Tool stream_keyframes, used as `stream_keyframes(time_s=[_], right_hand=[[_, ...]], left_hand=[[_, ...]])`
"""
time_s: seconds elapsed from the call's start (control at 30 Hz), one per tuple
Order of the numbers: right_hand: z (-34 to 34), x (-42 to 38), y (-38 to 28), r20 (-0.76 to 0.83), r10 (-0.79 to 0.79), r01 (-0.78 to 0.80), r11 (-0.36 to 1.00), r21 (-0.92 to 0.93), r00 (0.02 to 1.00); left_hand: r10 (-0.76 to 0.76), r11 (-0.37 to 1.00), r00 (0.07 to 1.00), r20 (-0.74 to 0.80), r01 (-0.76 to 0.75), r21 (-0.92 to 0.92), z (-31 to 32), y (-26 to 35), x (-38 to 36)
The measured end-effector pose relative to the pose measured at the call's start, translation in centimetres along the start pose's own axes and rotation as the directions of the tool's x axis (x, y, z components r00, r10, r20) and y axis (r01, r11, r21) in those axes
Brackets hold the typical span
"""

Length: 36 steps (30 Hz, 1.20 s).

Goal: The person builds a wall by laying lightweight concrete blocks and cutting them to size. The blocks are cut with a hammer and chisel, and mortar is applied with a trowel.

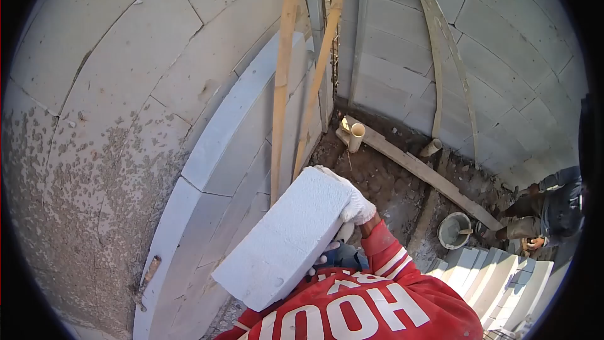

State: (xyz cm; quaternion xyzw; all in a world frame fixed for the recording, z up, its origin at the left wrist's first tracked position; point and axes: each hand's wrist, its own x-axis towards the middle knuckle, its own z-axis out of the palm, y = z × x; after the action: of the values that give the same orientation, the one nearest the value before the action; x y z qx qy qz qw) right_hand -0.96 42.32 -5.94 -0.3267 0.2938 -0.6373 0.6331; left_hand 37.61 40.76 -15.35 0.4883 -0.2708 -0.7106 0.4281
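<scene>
A white aerated concrete block [286, 239] is held at a slant in front of my chest, over the red sweatshirt I wear. My right hand [357, 204], in a white knitted glove, grips the block's far right end. Gloved fingertips of my left hand [323, 258] show at the block's near right edge; the rest of that hand is hidden underneath. Left of the block runs a low wall of the same blocks [220, 151], its pale top face bare. A tool with a worn handle [150, 274], perhaps a hammer, lies on that top.
Wooden battens [283, 88] lean near the corner. A plank [415, 167] lies over the dirt beside plastic pipe stubs [356, 135]. At right are a mortar bucket [453, 230], stacked blocks [497, 283] and another person [557, 208]. Taller block walls [138, 50] rise left and behind.
</scene>
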Motion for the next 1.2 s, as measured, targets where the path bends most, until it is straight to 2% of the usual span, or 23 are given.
stream_keyframes(time_s=[0.17, 0.2, 0.3, 0.33, 0.37, 0.4, 0.43, 0.5, 0.57, 0.7, 0.77, 0.8, 0.83, 0.87, 0.9, 0.93, 0.97, 1.0, 1.03, 1.1, 1.13, 1.2], right_hand=[[-3.2, 4.4, 0.7, -0.068, -0.048, 0.049, 0.999, 0.023, 0.997], [-2.9, 5.3, 0.7, -0.176, -0.015, 0.043, 0.986, 0.159, 0.984], [-3.8, 10.3, 0.8, -0.206, -0.151, 0.210, 0.929, 0.306, 0.967], [-3.5, 12.0, 0.2, -0.176, -0.180, 0.239, 0.882, 0.407, 0.968], [-2.9, 13.5, -0.3, -0.147, -0.205, 0.251, 0.824, 0.508, 0.968], [-1.4, 15.0, -2.1, -0.158, -0.141, 0.200, 0.857, 0.475, 0.977], [-0.5, 16.4, -2.9, -0.158, -0.141, 0.201, 0.851, 0.485, 0.977], [1.3, 19.0, -4.4, -0.084, -0.025, 0.077, 0.713, 0.697, 0.996], [5.1, 21.4, -6.3, -0.279, 0.096, 0.085, 0.815, 0.573, 0.955], [5.4, 25.1, -5.1, -0.313, 0.224, 0.052, 0.734, 0.678, 0.923], [4.0, 25.9, -4.2, -0.238, 0.155, -0.090, 0.961, 0.263, 0.959], [2.3, 25.8, -3.9, -0.169, -0.036, 0.018, 0.994, -0.110, 0.985], [0.6, 25.6, -3.5, -0.094, -0.226, 0.160, 0.877, -0.454, 0.970], [1.2, 25.4, -7.7, 0.074, -0.016, 0.040, 0.942, -0.333, 0.997], [1.1, 25.1, -10.1, 0.265, 0.169, -0.108, 0.967, -0.232, 0.949], [-0.1, 24.5, -10.0, 0.354, 0.200, -0.195, 0.980, -0.049, 0.914], [-1.4, 23.7, -10.3, 0.361, 0.201, -0.199, 0.979, -0.044, 0.911], [-2.9, 22.7, -11.0, 0.337, 0.268, -0.218, 0.959, -0.178, 0.903], [-4.6, 21.8, -11.5, 0.307, 0.326, -0.230, 0.923, -0.309, 0.894], [-8.7, 19.3, -10.7, 0.143, 0.362, -0.307, 0.902, -0.304, 0.921], [-10.4, 17.9, -10.5, 0.013, 0.373, -0.358, 0.899, -0.252, 0.928], [-14.9, 14.7, -8.9, -0.264, 0.376, -0.430, 0.882, -0.191, 0.888]], left_hand=[[0.143, 0.990, 0.987, -0.076, -0.141, 0.030, 3.4, 1.3, 3.3], [0.195, 0.980, 0.977, -0.081, -0.191, 0.053, 4.4, 1.5, 4.5], [0.349, 0.933, 0.934, -0.077, -0.338, 0.125, 7.8, 3.3, 8.5], [0.405, 0.908, 0.911, -0.080, -0.390, 0.154, 9.0, 3.9, 9.4], [0.469, 0.873, 0.880, -0.073, -0.450, 0.186, 10.0, 4.5, 10.2], [0.530, 0.834, 0.846, -0.062, -0.506, 0.222, 11.1, 5.6, 11.0], [0.599, 0.781, 0.799, -0.047, -0.571, 0.253, 12.1, 6.4, 11.6], [0.701, 0.680, 0.713, -0.009, -0.666, 0.306, 13.8, 8.3, 12.5], [0.791, 0.567, 0.611, 0.019, -0.745, 0.352, 15.9, 10.1, 13.4], [0.923, 0.290, 0.365, 0.118, -0.866, 0.407, 18.4, 15.3, 16.2], [0.957, 0.012, 0.111, 0.267, -0.937, 0.348, 16.6, 19.9, 18.3], [0.938, -0.006, 0.098, 0.333, -0.955, 0.298, 19.0, 23.0, 18.1], [0.914, -0.018, 0.084, 0.398, -0.969, 0.245, 21.4, 26.0, 17.8], [0.925, 0.162, 0.245, 0.292, -0.947, 0.279, 24.2, 27.2, 16.8], [0.901, 0.341, 0.396, 0.174, -0.898, 0.278, 27.0, 28.3, 15.7], [0.884, 0.393, 0.448, 0.136, -0.868, 0.305, 29.3, 30.0, 15.3], [0.862, 0.444, 0.498, 0.098, -0.834, 0.328, 31.6, 31.7, 14.8], [0.819, 0.507, 0.561, 0.120, -0.806, 0.304, 33.0, 33.3, 14.8], [0.827, 0.494, 0.549, 0.121, -0.813, 0.307, 34.1, 34.5, 15.2], [0.885, 0.234, 0.406, 0.228, -0.812, 0.534, 36.3, 36.6, 16.1], [0.887, 0.221, 0.396, 0.238, -0.816, 0.535, 37.6, 37.3, 16.4], [0.850, 0.061, 0.357, 0.386, -0.796, 0.602, 40.2, 38.1, 17.3]])
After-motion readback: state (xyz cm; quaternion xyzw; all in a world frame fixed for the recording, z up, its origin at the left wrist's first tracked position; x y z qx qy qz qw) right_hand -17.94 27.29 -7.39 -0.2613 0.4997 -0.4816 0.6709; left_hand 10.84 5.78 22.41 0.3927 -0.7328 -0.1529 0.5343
